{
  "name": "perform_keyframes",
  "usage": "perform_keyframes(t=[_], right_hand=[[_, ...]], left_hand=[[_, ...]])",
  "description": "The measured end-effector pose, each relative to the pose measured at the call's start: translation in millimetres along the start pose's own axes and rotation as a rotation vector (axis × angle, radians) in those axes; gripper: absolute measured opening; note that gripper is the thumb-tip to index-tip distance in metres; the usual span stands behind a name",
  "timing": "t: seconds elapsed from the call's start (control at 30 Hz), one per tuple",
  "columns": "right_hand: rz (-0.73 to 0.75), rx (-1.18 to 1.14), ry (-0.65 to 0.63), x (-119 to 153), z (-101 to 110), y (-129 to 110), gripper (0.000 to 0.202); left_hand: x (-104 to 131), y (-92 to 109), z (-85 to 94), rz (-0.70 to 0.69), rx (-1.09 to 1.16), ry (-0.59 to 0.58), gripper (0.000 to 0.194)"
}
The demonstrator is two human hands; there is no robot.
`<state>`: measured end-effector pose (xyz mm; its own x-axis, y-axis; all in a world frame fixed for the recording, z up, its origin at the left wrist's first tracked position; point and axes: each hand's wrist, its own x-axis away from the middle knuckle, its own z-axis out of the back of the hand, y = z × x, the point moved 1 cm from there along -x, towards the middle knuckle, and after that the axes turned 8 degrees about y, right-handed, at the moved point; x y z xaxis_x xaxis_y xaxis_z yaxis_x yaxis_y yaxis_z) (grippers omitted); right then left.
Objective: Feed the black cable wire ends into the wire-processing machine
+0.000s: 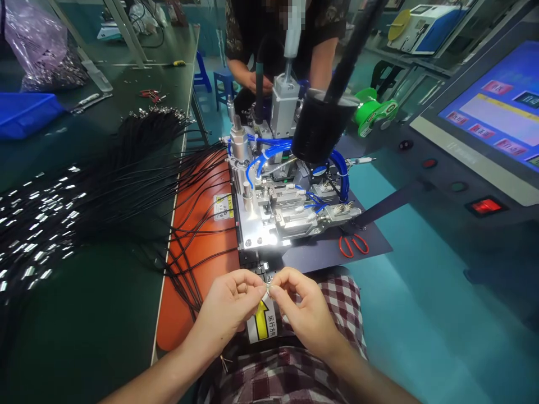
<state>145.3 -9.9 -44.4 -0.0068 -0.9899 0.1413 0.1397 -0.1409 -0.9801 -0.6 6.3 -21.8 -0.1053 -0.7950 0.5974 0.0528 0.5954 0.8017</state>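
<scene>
My left hand (238, 297) and my right hand (301, 306) meet at the front end of a metal machine (290, 207). Thumb and forefinger of each are pinched together on something small and thin, like fine wire ends, too small to make out. Just below the fingertips is a white label with a yellow arrow (261, 322). Several black cables (206, 258) run from the machine's left side over an orange board (227, 280). Loose thin strands (224, 363) hang below my left wrist.
A large bundle of black cables (113, 179) lies on the dark green table at left. Red-handled scissors (353, 246) rest right of the machine. A screen panel (497, 112) stands at right. Behind the machine a person's hand (261, 84) shows. A black cylinder (322, 126) overhangs the machine.
</scene>
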Motion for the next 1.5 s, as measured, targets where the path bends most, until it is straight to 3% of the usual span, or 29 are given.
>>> perform_keyframes(t=[0.4,0.63,0.93,1.03,1.2,1.33,1.43,1.5], right_hand=[[-0.175,-0.217,0.008,-3,-2,3,0.022],[-0.149,-0.141,0.056,-4,-3,2,0.016],[0.021,0.031,0.095,-4,-2,0,0.012],[0.010,0.032,0.073,-5,-1,2,0.012],[-0.127,-0.082,-0.064,-7,-1,5,0.016],[-0.116,-0.047,-0.111,-8,3,2,0.019],[-0.110,-0.017,-0.131,-10,7,1,0.019],[-0.113,0.001,-0.117,-13,10,4,0.018]], left_hand=[[3,2,-0.7,0.024,0.010,0.026,0.025],[1,0,-0.1,0.010,0.015,0.011,0.023],[0,-1,0.0,0.002,-0.002,0.016,0.023],[0,-1,0.6,-0.003,-0.008,0.012,0.023],[-2,-3,0.9,-0.014,-0.037,0.000,0.022],[-3,-2,0.4,-0.010,-0.084,-0.023,0.022],[-2,0,3.0,-0.081,-0.154,-0.028,0.020],[-2,1,7.0,-0.208,-0.269,0.009,0.015]])
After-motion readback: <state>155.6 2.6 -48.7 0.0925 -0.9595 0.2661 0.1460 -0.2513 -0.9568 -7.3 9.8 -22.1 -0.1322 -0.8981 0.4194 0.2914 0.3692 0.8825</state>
